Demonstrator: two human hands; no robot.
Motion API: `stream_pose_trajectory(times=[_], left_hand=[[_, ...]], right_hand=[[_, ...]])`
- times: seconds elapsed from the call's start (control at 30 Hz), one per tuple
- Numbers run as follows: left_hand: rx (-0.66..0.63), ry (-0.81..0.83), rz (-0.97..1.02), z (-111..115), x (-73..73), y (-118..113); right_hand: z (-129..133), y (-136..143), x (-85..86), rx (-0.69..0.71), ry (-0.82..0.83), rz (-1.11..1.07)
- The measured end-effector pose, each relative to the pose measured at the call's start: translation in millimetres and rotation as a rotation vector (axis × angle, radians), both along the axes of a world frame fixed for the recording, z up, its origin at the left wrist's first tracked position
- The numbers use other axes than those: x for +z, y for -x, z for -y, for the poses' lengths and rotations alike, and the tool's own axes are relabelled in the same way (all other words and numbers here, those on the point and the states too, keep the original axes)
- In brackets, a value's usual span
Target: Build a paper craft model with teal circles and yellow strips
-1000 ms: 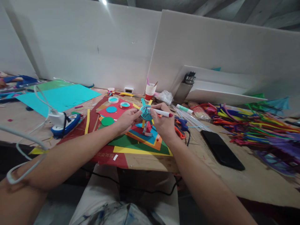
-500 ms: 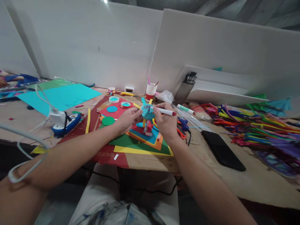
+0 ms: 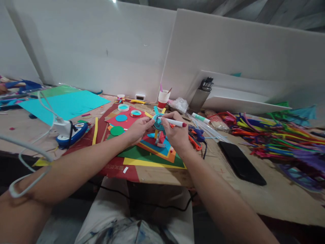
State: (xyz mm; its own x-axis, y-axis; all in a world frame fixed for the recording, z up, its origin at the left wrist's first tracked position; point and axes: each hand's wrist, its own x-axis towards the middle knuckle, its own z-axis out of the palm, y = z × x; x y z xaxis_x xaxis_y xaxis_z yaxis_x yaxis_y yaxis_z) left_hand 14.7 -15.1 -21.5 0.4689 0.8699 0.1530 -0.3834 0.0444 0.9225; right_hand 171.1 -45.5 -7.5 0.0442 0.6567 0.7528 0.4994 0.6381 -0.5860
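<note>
My left hand (image 3: 138,130) pinches the left edge of a round blue paper disc (image 3: 157,126). Strips of yellow and blue paper stick out around the disc, and dark drawn lines cover part of its face. In my right hand (image 3: 177,137) is a white marker with a dark red end (image 3: 177,123); its other end lies over the disc, and the fingers hide the tip. Below the disc are stacked sheets of coloured paper (image 3: 152,161). Blue (image 3: 121,118) and green (image 3: 117,130) paper circles lie to the left, near two small paper rings (image 3: 135,114).
A black phone (image 3: 241,162) and a heap of pipe cleaners (image 3: 269,132) lie on the right. A glue gun (image 3: 197,133) is beside my right hand. Behind stand a paper cup (image 3: 164,98) and a bottle (image 3: 200,96). A power strip (image 3: 72,135) sits on the left.
My right hand and the marker have shifted slightly left across the disc, covering more of it. My left hand keeps its place on the disc's edge.
</note>
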Motion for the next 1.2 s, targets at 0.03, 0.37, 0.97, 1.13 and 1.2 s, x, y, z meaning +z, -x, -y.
stream_pose_trajectory(times=[0.03, 0.37, 0.97, 1.13, 1.2], left_hand=[[0.004, -0.001, -0.003, 0.0, -0.2, -0.2], [0.004, 0.008, 0.003, 1.5, 2.1, -0.5], [0.017, 0.000, 0.033, 2.5, 5.5, 0.8], [0.014, 0.011, 0.019, 0.9, 5.0, -0.1], [0.010, 0.010, 0.009, -0.5, 3.6, -0.2]], right_hand=[[-0.5, -0.6, -0.3, -0.026, -0.018, -0.018], [-1.5, -1.2, -0.8, -0.014, 0.002, -0.035], [-0.3, -6.5, 3.2, -0.055, -0.036, -0.095], [-1.6, -2.1, -0.5, 0.023, 0.014, 0.008], [-2.7, -1.8, -1.4, 0.037, 0.033, 0.029]])
